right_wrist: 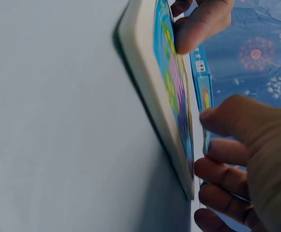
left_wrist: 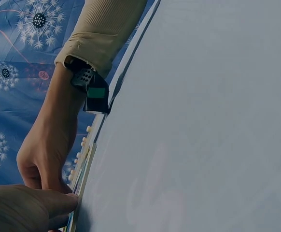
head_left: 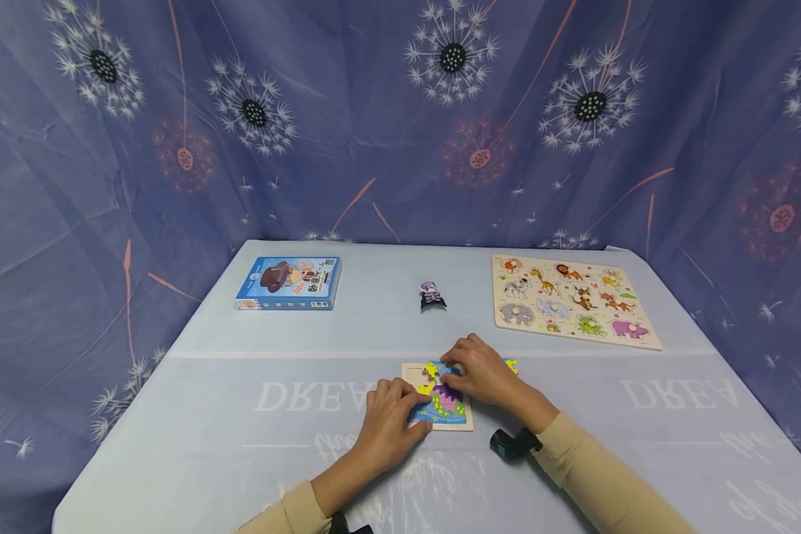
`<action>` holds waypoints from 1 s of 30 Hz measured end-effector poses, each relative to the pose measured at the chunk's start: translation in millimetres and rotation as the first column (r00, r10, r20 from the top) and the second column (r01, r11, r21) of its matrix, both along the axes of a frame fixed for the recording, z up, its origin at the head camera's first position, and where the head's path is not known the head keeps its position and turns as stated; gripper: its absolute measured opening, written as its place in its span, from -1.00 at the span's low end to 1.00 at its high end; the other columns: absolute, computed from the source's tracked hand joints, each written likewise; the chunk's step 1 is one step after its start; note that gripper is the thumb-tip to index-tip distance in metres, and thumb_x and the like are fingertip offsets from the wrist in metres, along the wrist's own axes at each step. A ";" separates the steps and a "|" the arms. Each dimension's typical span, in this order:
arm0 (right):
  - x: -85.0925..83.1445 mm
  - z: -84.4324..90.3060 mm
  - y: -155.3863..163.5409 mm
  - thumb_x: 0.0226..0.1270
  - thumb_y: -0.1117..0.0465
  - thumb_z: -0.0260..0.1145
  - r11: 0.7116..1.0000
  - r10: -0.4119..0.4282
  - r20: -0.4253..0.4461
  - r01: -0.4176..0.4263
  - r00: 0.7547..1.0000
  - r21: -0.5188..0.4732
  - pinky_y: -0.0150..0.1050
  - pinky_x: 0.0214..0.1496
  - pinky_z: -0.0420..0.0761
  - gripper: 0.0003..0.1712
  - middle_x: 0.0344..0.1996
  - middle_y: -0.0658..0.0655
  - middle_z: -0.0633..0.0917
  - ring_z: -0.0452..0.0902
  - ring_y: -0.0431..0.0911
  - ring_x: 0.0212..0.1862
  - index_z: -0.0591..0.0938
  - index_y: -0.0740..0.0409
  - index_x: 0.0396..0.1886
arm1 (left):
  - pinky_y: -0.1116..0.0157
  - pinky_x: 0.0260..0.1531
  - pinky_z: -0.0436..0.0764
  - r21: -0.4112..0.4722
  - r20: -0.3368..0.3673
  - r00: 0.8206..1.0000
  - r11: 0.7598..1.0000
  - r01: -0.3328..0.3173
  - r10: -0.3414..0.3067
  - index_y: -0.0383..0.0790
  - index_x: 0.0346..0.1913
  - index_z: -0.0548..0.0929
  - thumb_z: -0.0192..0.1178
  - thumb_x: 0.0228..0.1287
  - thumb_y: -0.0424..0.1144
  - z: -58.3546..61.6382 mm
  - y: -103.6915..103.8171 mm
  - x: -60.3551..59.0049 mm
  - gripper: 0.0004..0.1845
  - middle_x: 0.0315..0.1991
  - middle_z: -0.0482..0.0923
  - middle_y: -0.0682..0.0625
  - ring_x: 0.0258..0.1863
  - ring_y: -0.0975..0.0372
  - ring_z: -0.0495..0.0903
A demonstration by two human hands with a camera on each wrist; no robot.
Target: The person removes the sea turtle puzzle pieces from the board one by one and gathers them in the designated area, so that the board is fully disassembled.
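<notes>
In the head view, the small wooden puzzle [head_left: 454,427] lies flat on the pale table [head_left: 193,415], and it serves here as the centre of the clock. Going from the left, a blue game box [head_left: 288,283] lies at ten o'clock, well apart. At twelve o'clock is a small figure [head_left: 432,295] with purple hair and dark clothes. Beyond the right hand [head_left: 478,374], at three to two o'clock, there is a yellow-and-blue piece [head_left: 511,366]; the hand partly hides it, so its full shape one cannot tell. At two o'clock, farther away, lies the animal board [head_left: 577,302]. A curtain [head_left: 360,126] with dandelions hangs behind the table. Only the two hands stand in the way over the puzzle, and they cover its left side and its upper right corner.

The left hand [head_left: 390,415] comes from seven o'clock. Its fingers are bent and grip the left side of the puzzle; the index finger rests on the picture, while the thumb is set apart from it at the near edge. The right hand comes from four o'clock, with a black device [head_left: 515,445] at its wrist. Its thumb and index finger pinch a blue piece [head_left: 450,369] over the far edge of the puzzle; the other fingers are bent.
</notes>
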State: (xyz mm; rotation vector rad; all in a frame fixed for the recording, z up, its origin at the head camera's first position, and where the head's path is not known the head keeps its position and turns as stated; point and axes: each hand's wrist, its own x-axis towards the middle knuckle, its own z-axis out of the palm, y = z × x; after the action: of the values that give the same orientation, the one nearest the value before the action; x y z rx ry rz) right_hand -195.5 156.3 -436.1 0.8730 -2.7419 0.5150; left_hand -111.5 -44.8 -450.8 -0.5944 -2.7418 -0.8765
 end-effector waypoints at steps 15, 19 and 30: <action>3.8 11.3 44.7 0.01 0.10 0.47 0.998 -0.055 0.017 0.056 0.998 -0.043 -0.21 -0.18 0.47 -0.67 -0.28 -0.05 0.65 0.40 -0.19 -0.19 0.71 0.07 -0.18 | 0.17 -0.09 0.23 0.013 0.012 1.000 1.000 -0.002 0.002 -0.08 -0.11 0.72 0.36 -0.02 -0.14 0.5 0.3 -0.3 -0.66 -0.19 0.45 0.09 -0.15 0.23 0.28; 5.2 12.2 61.7 -0.01 0.14 0.47 0.996 -0.073 0.001 0.073 0.997 -0.051 -0.18 -0.18 0.47 -0.68 -0.28 -0.04 0.64 0.42 -0.16 -0.18 0.71 0.09 -0.19 | 0.16 -0.09 0.23 0.016 0.004 1.000 1.000 -0.003 0.003 -0.09 -0.12 0.72 0.36 -0.03 -0.14 0.0 0.4 0.1 -0.66 -0.19 0.46 0.08 -0.15 0.23 0.28; 9.7 11.0 105.7 0.02 0.20 0.43 0.988 -0.156 0.036 0.156 0.987 -0.012 0.09 0.15 0.41 -0.70 -0.23 0.06 0.65 0.48 0.03 -0.06 0.70 0.14 -0.19 | 0.18 -0.10 0.22 0.025 0.013 1.000 1.000 -0.006 0.005 -0.09 -0.11 0.72 0.37 -0.03 -0.14 -0.2 0.5 0.1 -0.66 -0.19 0.45 0.08 -0.15 0.24 0.27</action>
State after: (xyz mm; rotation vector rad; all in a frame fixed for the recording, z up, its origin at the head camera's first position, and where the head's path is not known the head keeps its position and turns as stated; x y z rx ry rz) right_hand -185.8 262.1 -425.1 0.6445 -2.8042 0.5237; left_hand -111.4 -44.3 -451.0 -0.5782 -2.7388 -0.9146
